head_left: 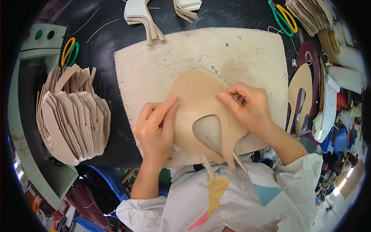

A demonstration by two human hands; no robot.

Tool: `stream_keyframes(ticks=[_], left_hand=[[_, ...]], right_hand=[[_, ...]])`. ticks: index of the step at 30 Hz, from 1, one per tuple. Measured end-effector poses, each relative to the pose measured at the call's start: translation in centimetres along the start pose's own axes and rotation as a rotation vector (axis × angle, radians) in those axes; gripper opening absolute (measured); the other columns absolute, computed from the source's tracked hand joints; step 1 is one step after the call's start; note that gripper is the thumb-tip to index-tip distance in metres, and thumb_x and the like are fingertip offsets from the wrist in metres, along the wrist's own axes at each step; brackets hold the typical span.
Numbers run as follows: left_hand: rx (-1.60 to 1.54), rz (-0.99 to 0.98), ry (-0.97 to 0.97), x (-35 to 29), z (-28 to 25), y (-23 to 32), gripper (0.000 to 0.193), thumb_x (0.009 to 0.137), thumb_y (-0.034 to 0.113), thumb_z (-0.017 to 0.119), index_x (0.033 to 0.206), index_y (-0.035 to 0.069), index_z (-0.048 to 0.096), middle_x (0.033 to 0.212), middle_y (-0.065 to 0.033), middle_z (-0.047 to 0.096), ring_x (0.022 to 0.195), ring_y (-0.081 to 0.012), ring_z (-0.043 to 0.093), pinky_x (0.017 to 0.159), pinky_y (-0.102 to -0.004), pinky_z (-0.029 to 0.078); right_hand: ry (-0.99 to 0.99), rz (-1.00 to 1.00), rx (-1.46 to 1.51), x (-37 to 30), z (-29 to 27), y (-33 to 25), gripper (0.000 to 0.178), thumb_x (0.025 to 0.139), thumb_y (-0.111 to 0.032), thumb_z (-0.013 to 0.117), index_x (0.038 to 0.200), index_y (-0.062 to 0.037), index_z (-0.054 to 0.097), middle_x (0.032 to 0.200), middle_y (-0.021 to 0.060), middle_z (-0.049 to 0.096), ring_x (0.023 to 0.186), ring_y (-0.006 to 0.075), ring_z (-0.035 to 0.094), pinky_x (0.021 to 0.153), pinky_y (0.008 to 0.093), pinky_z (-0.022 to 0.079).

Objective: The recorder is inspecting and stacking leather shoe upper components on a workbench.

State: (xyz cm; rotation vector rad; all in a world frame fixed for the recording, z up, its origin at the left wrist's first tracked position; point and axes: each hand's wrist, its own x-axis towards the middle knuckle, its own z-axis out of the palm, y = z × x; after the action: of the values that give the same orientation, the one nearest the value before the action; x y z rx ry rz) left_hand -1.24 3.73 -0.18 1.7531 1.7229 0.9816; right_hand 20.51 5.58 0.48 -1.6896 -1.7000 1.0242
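A tan, leather-like shoe-upper piece (199, 91) with a rounded top and a teardrop cutout lies in front of me. A pale edge shows along its top, and thin strips hang below its lower end. On its left edge, my left hand (155, 125) is closed, thumb and fingers pressed together at the rim. My right hand (251, 106) pinches the upper right edge with the fingers curled in. Beneath the piece is a worn, cream-coloured board (150, 63), partly covered by it and by my forearms.
A thick bundle of beige cut pieces (73, 123) stands at the left, with scissors (69, 52) behind it. Other scissors (284, 19) lie far right on the black tabletop (108, 23). Cut pieces (139, 17) overlap the board's far edge. Tan and maroon shapes (303, 83) sit at the right.
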Motion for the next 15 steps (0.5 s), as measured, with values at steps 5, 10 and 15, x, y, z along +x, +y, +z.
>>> stream_keyframes(ticks=[5, 10, 15], left_hand=[[0.001, -0.001, -0.002, 0.10, 0.10, -0.07, 0.019, 0.079, -0.002, 0.073, 0.097, 0.004, 0.075, 0.073, -0.0084, 0.063, 0.056, -0.0116, 0.056, 0.049, -0.0232, 0.043], [0.004, -0.027, -0.015, 0.28, 0.01, 0.18, 0.018, 0.079, -0.001, 0.073, 0.096, 0.003, 0.075, 0.071, -0.0081, 0.062, 0.055, -0.0112, 0.055, 0.049, -0.0233, 0.042], [0.078, 0.041, -0.062, 0.23, 0.16, 0.12, 0.020, 0.078, -0.002, 0.071, 0.097, 0.003, 0.074, 0.081, -0.0086, 0.063, 0.057, -0.0150, 0.058, 0.050, -0.0252, 0.044]], right_hand=[[0.002, 0.022, 0.004, 0.18, 0.09, -0.06, 0.017, 0.082, -0.016, 0.074, 0.080, -0.0015, 0.066, 0.063, 0.0113, 0.064, 0.047, 0.0164, 0.056, 0.046, 0.0282, 0.043], [-0.016, 0.048, -0.024, 0.25, -0.02, -0.30, 0.018, 0.082, -0.017, 0.075, 0.079, -0.0009, 0.066, 0.064, 0.0121, 0.064, 0.048, 0.0184, 0.057, 0.046, 0.0294, 0.044], [-0.028, 0.040, -0.067, 0.37, 0.01, -0.23, 0.019, 0.082, -0.018, 0.074, 0.080, -0.0008, 0.065, 0.064, 0.0132, 0.063, 0.050, 0.0213, 0.059, 0.048, 0.0316, 0.045]])
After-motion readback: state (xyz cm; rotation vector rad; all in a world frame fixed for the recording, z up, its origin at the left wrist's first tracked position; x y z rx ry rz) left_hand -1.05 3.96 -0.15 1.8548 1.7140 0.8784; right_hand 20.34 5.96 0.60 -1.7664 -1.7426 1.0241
